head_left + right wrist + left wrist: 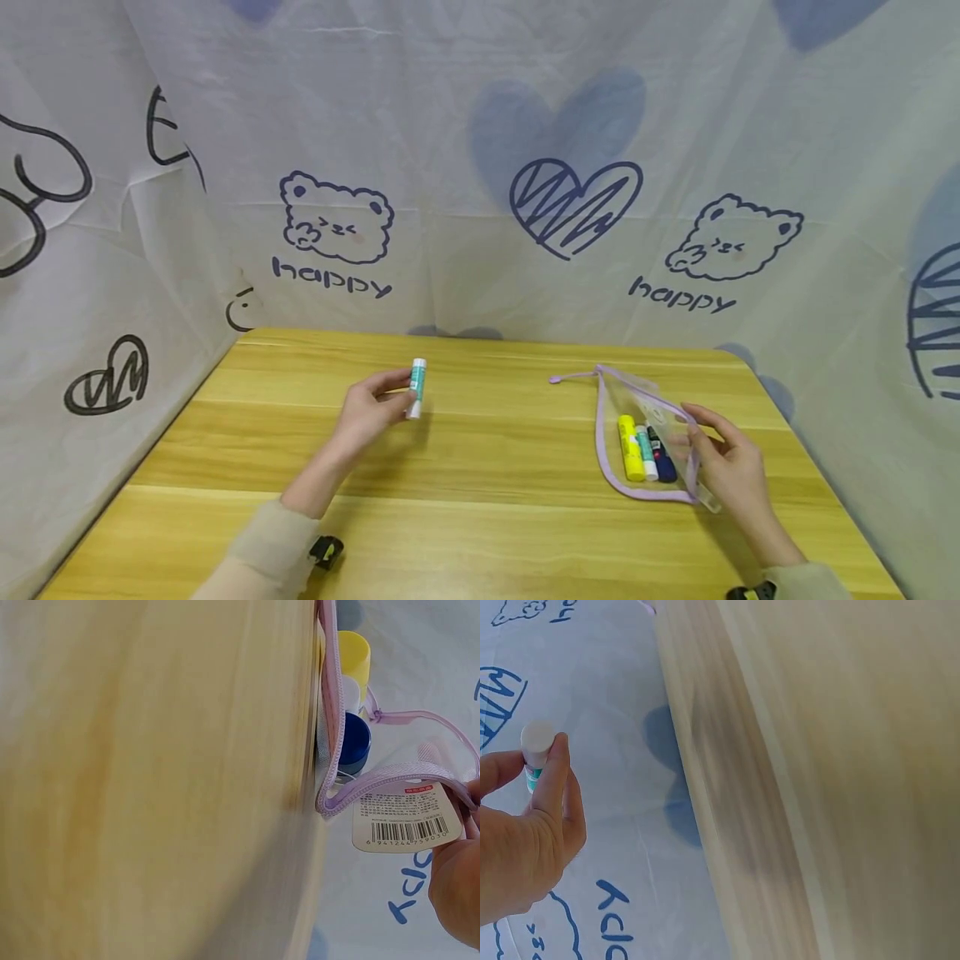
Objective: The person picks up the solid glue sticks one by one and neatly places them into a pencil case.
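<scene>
My left hand [371,408] pinches a white and teal glue stick [417,388] between thumb and fingers, upright over the middle of the table. In the left wrist view the white cap of that glue stick [537,742] points toward the camera. On the right, my right hand [731,467] grips the edge of a clear zip pouch [609,454] with lilac trim, lifting one side. Inside the pouch lie a yellow glue stick [631,448], a white and teal glue stick [647,454] and a dark blue tube [663,460].
The wooden table [480,533] fills the lower view. A cardboard tag [405,817] with a barcode hangs from the pouch. The lilac strap [573,377] reaches left from its top. A printed cloth [450,275] hangs behind the table and along its sides.
</scene>
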